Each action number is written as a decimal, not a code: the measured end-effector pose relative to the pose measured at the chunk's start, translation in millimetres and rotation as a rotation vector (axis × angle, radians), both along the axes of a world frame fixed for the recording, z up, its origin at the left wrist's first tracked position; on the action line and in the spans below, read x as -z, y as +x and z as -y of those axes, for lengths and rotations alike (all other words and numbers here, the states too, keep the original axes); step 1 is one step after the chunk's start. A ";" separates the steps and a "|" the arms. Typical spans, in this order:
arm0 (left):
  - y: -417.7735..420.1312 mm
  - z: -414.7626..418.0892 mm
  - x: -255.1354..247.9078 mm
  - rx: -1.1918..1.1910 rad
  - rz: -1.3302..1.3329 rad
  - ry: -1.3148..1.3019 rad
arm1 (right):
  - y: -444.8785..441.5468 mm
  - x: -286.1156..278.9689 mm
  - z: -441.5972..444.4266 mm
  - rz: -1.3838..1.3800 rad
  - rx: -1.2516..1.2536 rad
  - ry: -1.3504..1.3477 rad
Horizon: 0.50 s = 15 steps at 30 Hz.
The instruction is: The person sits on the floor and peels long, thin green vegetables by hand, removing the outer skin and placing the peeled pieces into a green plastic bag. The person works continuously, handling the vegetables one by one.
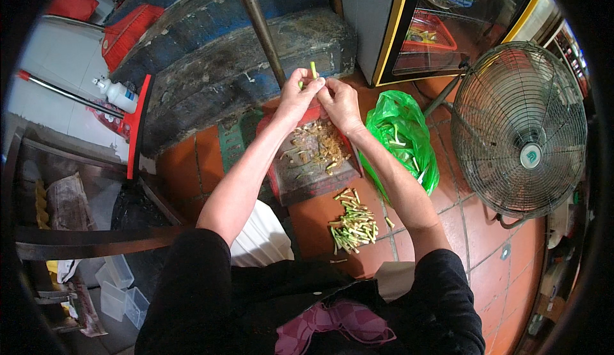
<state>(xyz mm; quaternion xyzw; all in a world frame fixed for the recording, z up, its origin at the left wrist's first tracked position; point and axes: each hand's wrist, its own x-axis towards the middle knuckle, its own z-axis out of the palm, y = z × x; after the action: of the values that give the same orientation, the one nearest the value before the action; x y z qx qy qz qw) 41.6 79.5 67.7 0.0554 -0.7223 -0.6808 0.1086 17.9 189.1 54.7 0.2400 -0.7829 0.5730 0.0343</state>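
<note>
My left hand (298,94) grips a short green stalk (313,70), its tip standing up between thumb and fingers. Another bit of green (301,85) shows at those fingers. Against it, my right hand (341,103) has its fingertips drawn together; whether they pinch anything is hidden. Both hands are above the back of a red dustpan (307,189), in which root trimmings (324,146) and stalk scraps lie. On the tiles in front of me is a heap of cut stalk pieces (355,225). An open green plastic bag (403,110) beside my right forearm holds some pale stalks.
A metal pole (259,24) rises by the worn steps (297,43). At right stand a caged fan (520,129) and a glass-door cabinet (460,24). A red floor squeegee (139,125), a white bottle (115,94) and a metal rack (96,242) are at left.
</note>
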 end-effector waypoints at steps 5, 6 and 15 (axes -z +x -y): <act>1.5 -2.6 -2.6 0.016 -0.047 0.055 | 3.6 -0.1 3.5 0.234 -0.030 -0.194; 2.2 -3.7 -3.7 0.015 -0.025 0.138 | 2.6 0.9 6.1 0.375 -0.073 -0.341; 5.0 2.0 -8.3 -0.017 -0.037 0.453 | 2.6 0.1 9.5 0.840 -0.110 -0.769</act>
<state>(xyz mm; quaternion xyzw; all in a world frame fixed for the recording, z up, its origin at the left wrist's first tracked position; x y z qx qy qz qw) 46.7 77.4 75.9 0.0718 -0.5484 -0.8255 0.1125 20.5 179.6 54.6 0.0026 -0.4509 0.8638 -0.2247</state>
